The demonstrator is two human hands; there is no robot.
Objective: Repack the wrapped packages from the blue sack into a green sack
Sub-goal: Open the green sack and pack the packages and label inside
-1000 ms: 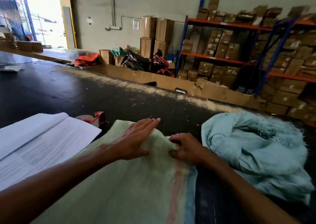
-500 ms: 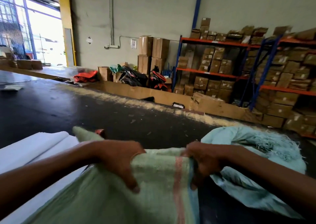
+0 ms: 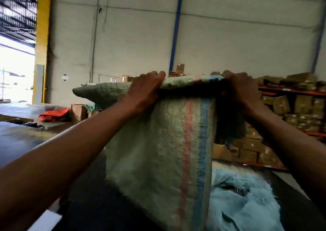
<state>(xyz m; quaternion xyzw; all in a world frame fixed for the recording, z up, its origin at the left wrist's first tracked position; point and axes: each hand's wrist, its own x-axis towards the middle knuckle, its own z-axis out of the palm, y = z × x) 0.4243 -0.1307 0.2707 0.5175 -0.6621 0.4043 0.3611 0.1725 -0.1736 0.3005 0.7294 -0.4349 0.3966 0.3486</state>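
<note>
gripping the green sack rim aloft, left hand and right hand both curled tight.

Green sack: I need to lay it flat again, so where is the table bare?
The dark table shows bare to the left of the green sack, under the left arm. To the right it is crowded: the blue sack lies heaped beside the green one. The left hand and right hand both grip its top edge.
</note>
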